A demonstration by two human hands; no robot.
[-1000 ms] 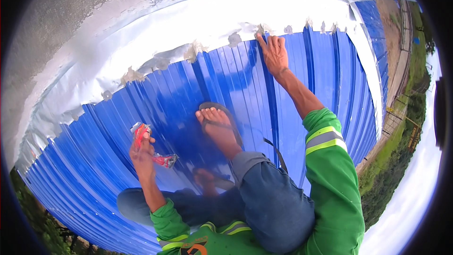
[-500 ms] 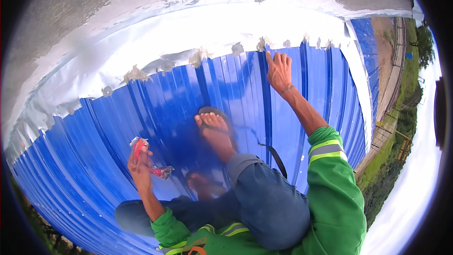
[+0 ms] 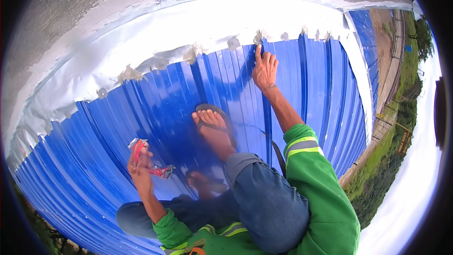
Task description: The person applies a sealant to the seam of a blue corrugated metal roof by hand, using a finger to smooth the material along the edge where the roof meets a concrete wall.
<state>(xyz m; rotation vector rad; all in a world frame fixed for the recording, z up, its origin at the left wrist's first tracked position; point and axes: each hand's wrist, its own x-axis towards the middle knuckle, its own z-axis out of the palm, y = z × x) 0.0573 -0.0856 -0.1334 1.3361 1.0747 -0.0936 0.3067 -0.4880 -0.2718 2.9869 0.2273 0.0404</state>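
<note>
Sealant (image 3: 259,37) on white flashing (image 3: 212,23) was seemingly pressed by the empty right hand (image 3: 265,72), index extended; a red pouch (image 3: 162,172) was gripped by the left hand (image 3: 140,167); light, steady pressure seemed needed next.

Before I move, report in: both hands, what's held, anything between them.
Left hand gripping red-and-silver packet. Right hand, index finger extended at grey patch, contact unclear. Sandalled foot on blue roofing between hands.

Honestly can't read any wording here. Green shirt (image 3: 325,198) has an orange-and-black print (image 3: 199,249), cut off at the lower edge; the crumpled red packet (image 3: 162,172) is too blurry, and that orange-marked sign (image 3: 404,141) by the greenery (image 3: 390,172) is way too tiny.
</note>
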